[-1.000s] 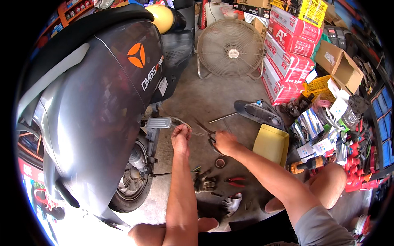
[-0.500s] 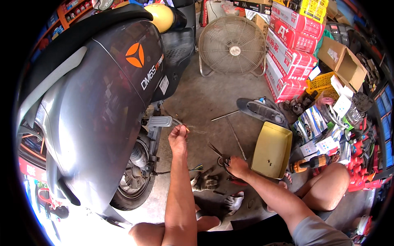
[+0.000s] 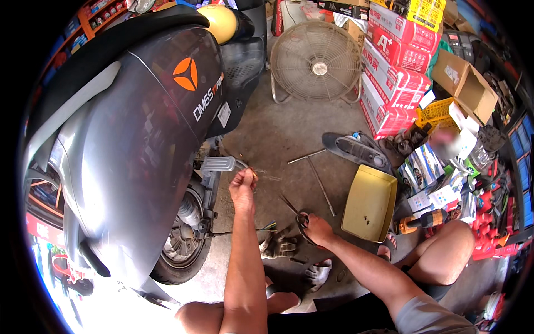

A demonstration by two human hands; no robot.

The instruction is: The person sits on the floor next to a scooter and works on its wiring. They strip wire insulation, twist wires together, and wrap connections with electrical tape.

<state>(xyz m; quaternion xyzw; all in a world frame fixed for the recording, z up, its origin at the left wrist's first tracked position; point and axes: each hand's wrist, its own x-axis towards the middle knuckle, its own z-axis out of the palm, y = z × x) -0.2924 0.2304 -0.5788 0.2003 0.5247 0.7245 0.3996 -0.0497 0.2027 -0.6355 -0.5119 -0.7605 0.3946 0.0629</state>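
My left hand is closed in a pinch on the end of a grey cable. That cable comes from beside the footrest of a dark grey scooter; the fingers hide part of its tip. In my right hand is a pair of scissors, its dark handles in the fingers and its blades pointing up and left toward the left hand. Below, a second cable with several coloured wire ends sticks out near the rear wheel, beside a dirty work glove.
A yellow tray with small dark bits stands right of my right hand. Beyond lie a T-handle wrench and a black plastic panel. A floor fan, stacked red-white boxes and an orange-black power drill surround the area.
My right hand has shifted slightly left with the scissors, and its grip on the handles has turned a little. The left hand stays in nearly the same place.
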